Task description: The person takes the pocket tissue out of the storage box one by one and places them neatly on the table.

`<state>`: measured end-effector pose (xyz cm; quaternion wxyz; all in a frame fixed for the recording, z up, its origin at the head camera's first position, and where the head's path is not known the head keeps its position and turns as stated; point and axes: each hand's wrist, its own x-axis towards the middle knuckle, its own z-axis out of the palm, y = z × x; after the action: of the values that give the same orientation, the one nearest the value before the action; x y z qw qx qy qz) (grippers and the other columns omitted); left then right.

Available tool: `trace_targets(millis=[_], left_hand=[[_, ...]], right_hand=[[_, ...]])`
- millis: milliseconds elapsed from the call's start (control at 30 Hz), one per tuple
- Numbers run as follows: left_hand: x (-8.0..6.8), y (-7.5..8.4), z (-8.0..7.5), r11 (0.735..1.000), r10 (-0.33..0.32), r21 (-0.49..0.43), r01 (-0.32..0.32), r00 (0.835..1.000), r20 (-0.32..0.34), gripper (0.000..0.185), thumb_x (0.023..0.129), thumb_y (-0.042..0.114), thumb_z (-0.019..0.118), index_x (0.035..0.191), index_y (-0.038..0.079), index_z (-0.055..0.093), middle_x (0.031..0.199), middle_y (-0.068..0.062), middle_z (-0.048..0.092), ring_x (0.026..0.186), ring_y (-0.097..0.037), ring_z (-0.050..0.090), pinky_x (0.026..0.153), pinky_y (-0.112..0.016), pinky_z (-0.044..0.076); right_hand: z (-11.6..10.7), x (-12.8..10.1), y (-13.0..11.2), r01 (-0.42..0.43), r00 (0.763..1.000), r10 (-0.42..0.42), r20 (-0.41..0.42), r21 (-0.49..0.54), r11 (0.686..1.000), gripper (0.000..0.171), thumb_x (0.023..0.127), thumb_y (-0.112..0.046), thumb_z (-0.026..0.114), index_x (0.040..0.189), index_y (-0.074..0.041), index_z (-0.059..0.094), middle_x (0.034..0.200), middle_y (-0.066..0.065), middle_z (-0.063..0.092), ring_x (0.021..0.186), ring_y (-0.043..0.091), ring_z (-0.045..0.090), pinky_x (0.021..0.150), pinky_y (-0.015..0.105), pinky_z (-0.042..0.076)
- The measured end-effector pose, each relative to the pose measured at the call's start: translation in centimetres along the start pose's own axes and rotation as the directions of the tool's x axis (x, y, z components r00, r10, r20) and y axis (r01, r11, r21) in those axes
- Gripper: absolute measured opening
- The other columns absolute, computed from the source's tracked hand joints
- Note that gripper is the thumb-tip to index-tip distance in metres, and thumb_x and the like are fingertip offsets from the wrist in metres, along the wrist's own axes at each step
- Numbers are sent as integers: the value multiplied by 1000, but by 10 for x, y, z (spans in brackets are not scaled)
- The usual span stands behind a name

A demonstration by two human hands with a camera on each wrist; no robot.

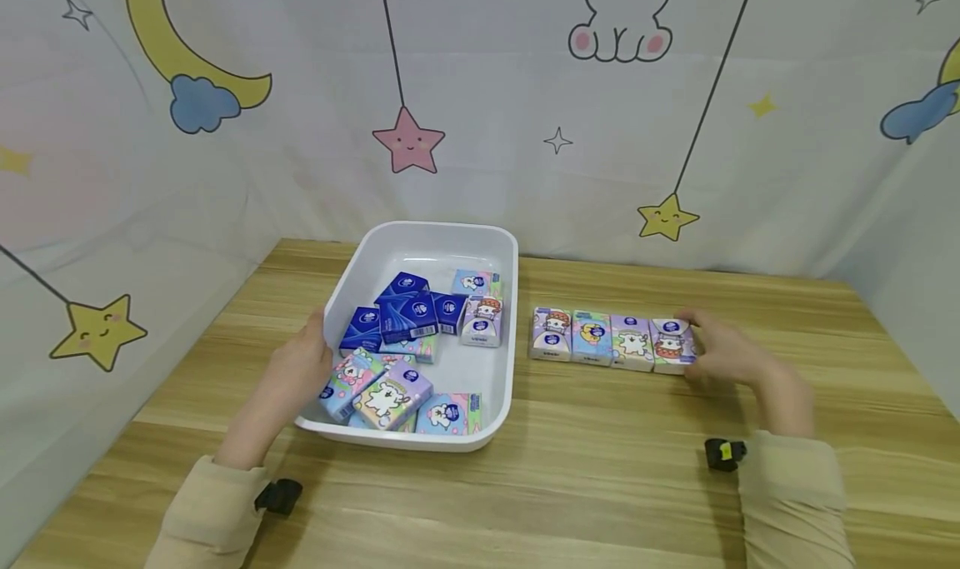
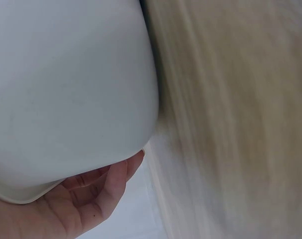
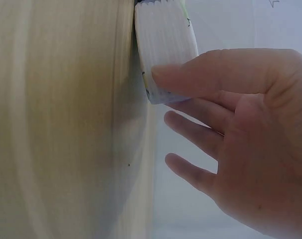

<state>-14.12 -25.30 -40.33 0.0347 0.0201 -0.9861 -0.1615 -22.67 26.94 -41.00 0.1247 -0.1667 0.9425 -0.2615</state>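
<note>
Staged recording booth: cartoon moon-and-star backdrop [image 1: 480, 94] behind wooden table [image 1: 600, 469].

I see a tabletop [image 1: 600, 469] of pale wood, or a wood-look laminate, with long straight grain and a smooth, low-sheen finish. The tray [image 1: 442, 236] looks like white plastic, smooth and slightly glossy; in my left wrist view its outer wall [image 2: 66, 89] is plain and unmarked. The tissue packs [image 1: 611, 340] wear thin printed plastic film that catches a little light, and the dark blue packs [image 1: 405, 315] shine more. In my right wrist view a pack [image 3: 163, 45] shows fine ribbing on its end. The backdrop [image 1: 525, 94] is matt printed cloth with soft folds. The sleeves [image 1: 791, 486] are matt beige fabric.
</note>
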Motion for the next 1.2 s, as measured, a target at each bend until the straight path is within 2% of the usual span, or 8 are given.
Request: trace_targets(millis=[267, 700, 967, 1200], left_hand=[[0, 0, 0, 1000, 6, 3, -6, 1000, -8, 53, 96, 4, 37, 142, -18, 22, 129, -42, 47, 110, -58, 53, 84, -66, 51], [0, 1, 0, 1000, 3, 12, -3, 1000, -7, 54, 95, 4, 37, 141, -20, 21, 128, -43, 46, 109, -58, 54, 84, -65, 52], [-1, 2, -1, 1000, 1, -6, -1, 1000, 6, 53, 97, 5, 36, 142, -18, 21, 130, -42, 46, 111, -58, 53, 84, -65, 52], [-1, 2, -2, 1000, -5, -2, 5, 1000, 5, 54, 96, 4, 36, 142, -19, 20, 129, -43, 46, 110, -58, 54, 84, -65, 52]], right_hand=[[3, 0, 2, -4, 1000, 3, 14, 31, 999, 88, 66, -7, 74, 140, 7, 30, 136, 35, 43, 124, 54, 41, 104, 73, 29], [5, 1, 4, -10, 1000, 9, 27, 37, 999, 85, 68, -8, 73, 141, 5, 31, 137, 33, 42, 122, 49, 41, 104, 72, 29], [5, 2, 4, -6, 999, 4, 36, 53, 999, 97, 70, -13, 77, 148, 6, 21, 146, 38, 28, 131, 56, 29, 107, 74, 22], [2, 2, -8, 41, 999, -41, -2, 9, 999, 105, 69, -19, 82, 149, 6, 19, 148, 38, 25, 133, 59, 25, 107, 74, 22]])
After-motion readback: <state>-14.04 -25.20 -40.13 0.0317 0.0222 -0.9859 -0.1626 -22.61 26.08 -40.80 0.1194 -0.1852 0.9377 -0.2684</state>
